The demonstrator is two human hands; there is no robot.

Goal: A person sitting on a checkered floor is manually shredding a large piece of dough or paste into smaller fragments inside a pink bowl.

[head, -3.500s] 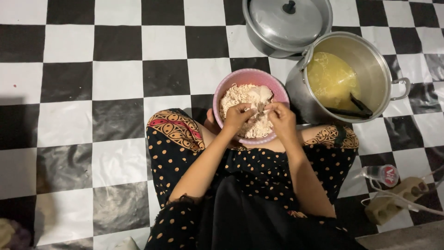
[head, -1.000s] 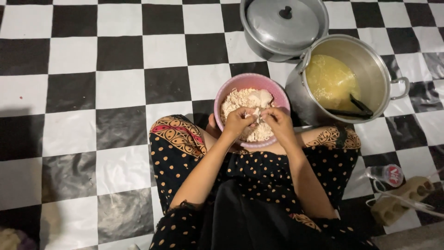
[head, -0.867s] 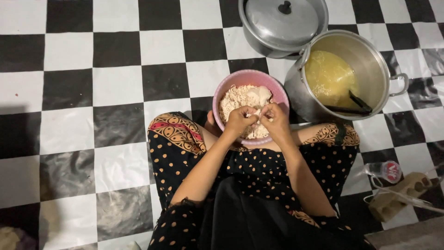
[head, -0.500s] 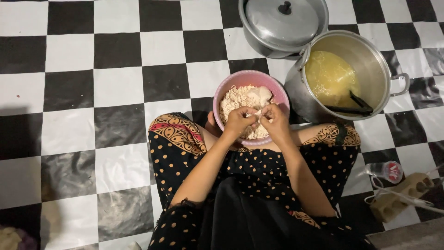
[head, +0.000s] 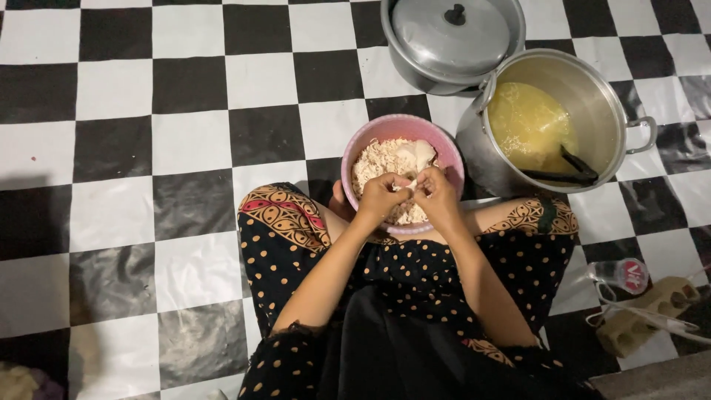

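A pink bowl (head: 370, 137) sits on the floor between my knees, filled with pale shredded meat (head: 374, 159) and a larger whole piece at its far side. My left hand (head: 379, 198) and my right hand (head: 437, 194) are held together over the near half of the bowl. Both pinch the same small pale piece of meat between the fingertips. My legs in dark dotted fabric frame the bowl.
An open metal pot (head: 603, 104) with yellow broth and a dark ladle stands right of the bowl. A second pot with its lid on (head: 452, 33) stands behind it. A power strip (head: 644, 315) with cables and a small bottle (head: 626, 275) lie at right on the checkered floor.
My hands have stayed over the bowl, working the piece between the fingers. The view has shifted slightly; the pots have not moved.
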